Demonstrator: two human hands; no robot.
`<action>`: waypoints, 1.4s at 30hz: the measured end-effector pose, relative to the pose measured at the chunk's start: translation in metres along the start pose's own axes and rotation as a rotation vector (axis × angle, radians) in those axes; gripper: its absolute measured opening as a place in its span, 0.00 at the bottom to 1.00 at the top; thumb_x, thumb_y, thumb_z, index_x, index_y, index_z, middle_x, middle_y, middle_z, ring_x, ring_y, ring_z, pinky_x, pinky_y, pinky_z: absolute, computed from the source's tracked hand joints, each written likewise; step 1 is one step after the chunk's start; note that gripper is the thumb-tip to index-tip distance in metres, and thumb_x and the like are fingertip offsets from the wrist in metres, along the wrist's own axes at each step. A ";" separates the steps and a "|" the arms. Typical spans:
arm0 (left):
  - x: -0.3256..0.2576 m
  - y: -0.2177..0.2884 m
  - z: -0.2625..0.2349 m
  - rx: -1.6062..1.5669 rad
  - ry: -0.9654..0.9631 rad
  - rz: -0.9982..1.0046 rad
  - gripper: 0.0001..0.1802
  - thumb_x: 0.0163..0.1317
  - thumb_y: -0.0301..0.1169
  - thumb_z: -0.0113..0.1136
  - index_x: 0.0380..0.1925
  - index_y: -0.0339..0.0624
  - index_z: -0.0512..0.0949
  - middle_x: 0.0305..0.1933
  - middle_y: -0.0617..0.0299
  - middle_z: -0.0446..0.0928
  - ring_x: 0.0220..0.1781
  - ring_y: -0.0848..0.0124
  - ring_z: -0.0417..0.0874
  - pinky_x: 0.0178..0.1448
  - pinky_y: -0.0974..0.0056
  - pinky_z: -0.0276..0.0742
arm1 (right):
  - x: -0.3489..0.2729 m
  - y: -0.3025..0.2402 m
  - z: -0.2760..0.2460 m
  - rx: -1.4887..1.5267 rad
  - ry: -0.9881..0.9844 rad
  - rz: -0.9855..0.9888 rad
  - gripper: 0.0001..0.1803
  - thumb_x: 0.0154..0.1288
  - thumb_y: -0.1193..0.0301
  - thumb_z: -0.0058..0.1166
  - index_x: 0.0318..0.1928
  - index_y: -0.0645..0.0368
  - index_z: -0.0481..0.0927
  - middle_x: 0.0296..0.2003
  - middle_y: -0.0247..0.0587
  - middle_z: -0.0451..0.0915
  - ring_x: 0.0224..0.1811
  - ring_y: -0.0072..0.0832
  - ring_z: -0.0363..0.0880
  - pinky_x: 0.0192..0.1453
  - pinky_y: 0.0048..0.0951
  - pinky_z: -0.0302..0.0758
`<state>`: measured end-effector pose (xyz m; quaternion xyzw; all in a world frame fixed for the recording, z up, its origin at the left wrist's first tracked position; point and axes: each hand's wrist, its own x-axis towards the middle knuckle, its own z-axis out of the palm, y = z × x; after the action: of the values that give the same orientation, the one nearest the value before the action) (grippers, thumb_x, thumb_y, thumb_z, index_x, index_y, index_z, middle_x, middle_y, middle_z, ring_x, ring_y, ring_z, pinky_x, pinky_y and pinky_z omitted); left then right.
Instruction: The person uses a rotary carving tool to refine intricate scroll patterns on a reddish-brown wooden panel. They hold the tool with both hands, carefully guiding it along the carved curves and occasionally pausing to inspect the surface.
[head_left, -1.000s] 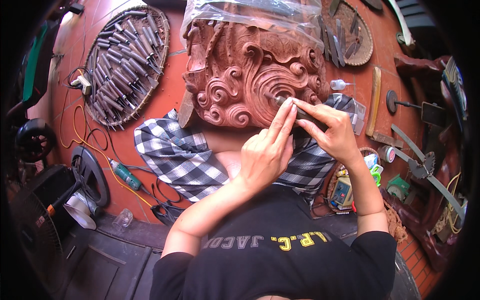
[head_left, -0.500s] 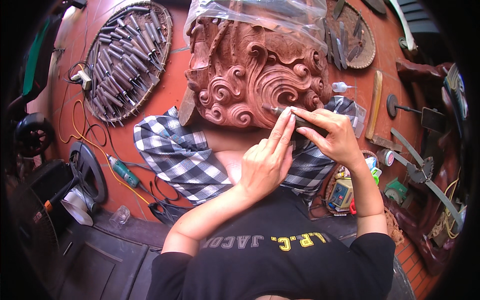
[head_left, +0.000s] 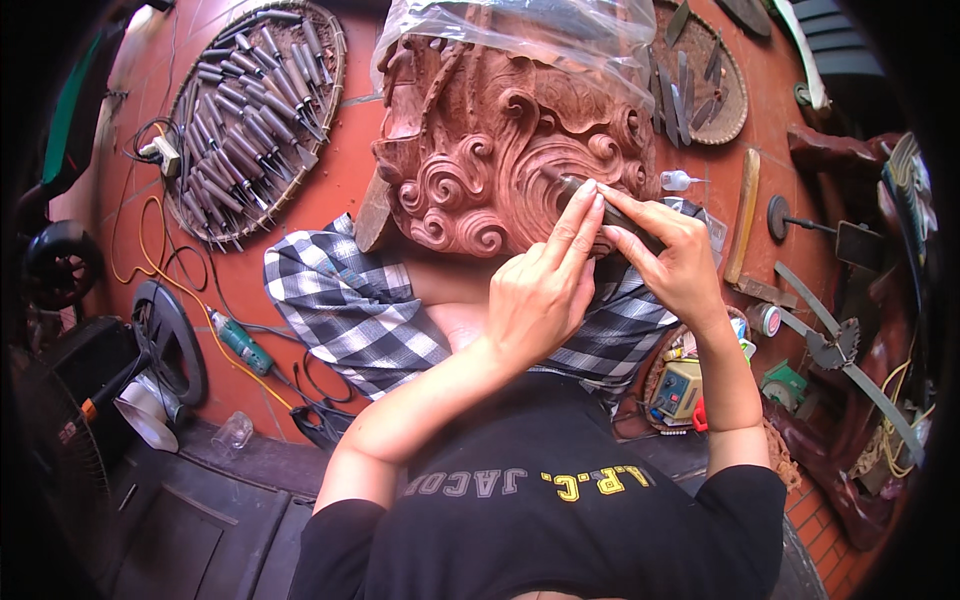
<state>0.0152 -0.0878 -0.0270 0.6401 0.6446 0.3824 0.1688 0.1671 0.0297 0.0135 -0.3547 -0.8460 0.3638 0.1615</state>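
Note:
A reddish-brown wood carving [head_left: 455, 190] with curled, wave-like scrolls stands in front of my crossed legs. My right hand [head_left: 677, 262] grips the dark handle of a carving chisel [head_left: 569, 184]. The chisel slants up to the left, and its tip is at the swirl in the carving's right half. My left hand [head_left: 535, 308] has its index and middle fingers stretched out together and pressed on the chisel near its front. The left thumb is hidden, and I cannot tell whether the cutting edge touches the wood.
A woven tray [head_left: 332, 110] holds many dark-handled chisels at the far left. Another tray [head_left: 740, 115] with flat blades is at the far right. Clear plastic [head_left: 600, 45] drapes the carving's back. A green power tool [head_left: 240, 342] with cords lies left; a small control box [head_left: 678, 388] is right.
Both hands and the chisel have moved a little up and to the right across the carving. The tip has shifted farther up the swirl.

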 end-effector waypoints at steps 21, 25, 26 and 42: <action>0.006 0.001 -0.011 0.042 -0.101 0.009 0.40 0.57 0.25 0.63 0.73 0.39 0.67 0.77 0.53 0.66 0.47 0.60 0.89 0.45 0.63 0.84 | -0.014 -0.007 0.013 0.001 0.108 0.104 0.23 0.65 0.70 0.66 0.61 0.55 0.83 0.37 0.51 0.85 0.36 0.43 0.85 0.41 0.36 0.80; -0.007 -0.001 -0.015 0.054 -0.061 0.024 0.40 0.58 0.25 0.62 0.74 0.37 0.65 0.78 0.52 0.65 0.44 0.63 0.88 0.43 0.63 0.83 | -0.019 -0.010 0.022 0.082 0.088 0.018 0.23 0.65 0.69 0.66 0.61 0.55 0.83 0.38 0.51 0.85 0.37 0.44 0.86 0.42 0.37 0.80; -0.013 -0.002 -0.014 0.052 -0.037 0.028 0.40 0.58 0.25 0.62 0.74 0.36 0.65 0.78 0.52 0.64 0.43 0.64 0.88 0.41 0.64 0.82 | -0.018 -0.010 0.024 0.070 0.070 -0.007 0.23 0.65 0.69 0.66 0.61 0.55 0.83 0.39 0.51 0.85 0.38 0.45 0.86 0.43 0.37 0.81; 0.007 0.000 -0.015 -0.050 -0.089 -0.051 0.40 0.59 0.25 0.62 0.75 0.43 0.65 0.78 0.52 0.65 0.46 0.55 0.89 0.43 0.59 0.85 | -0.011 -0.020 0.018 -0.022 0.085 0.068 0.24 0.68 0.68 0.63 0.63 0.56 0.80 0.32 0.50 0.80 0.33 0.47 0.81 0.38 0.43 0.77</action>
<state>0.0035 -0.0855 -0.0152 0.6352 0.6429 0.3653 0.2229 0.1557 0.0037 0.0157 -0.4001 -0.8298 0.3442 0.1810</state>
